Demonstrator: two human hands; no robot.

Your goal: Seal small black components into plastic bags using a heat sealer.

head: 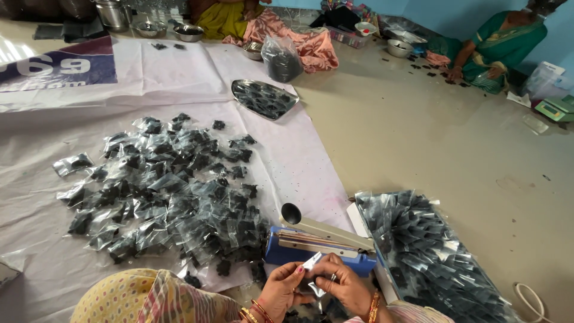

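Both my hands hold one small clear plastic packet (pixel 312 263) of dark bits at the bottom of the head view. My left hand (pixel 284 288) pinches its left side and my right hand (pixel 344 286) grips its right side. Just beyond them stands a blue heat sealer (pixel 320 242) with its cream arm raised and a black knob at the end. A large heap of filled clear packets (pixel 167 191) lies on the white sheet (pixel 311 167) to my left. On my right sits a white box (pixel 430 251) packed with several rows of the same packets.
A steel tray (pixel 264 97) with dark pieces lies on the sheet further off, next to a clear bag (pixel 281 58) of dark material. Steel bowls (pixel 188 32) stand at the back. One seated person (pixel 496 48) works at far right, another (pixel 227 15) at the back.
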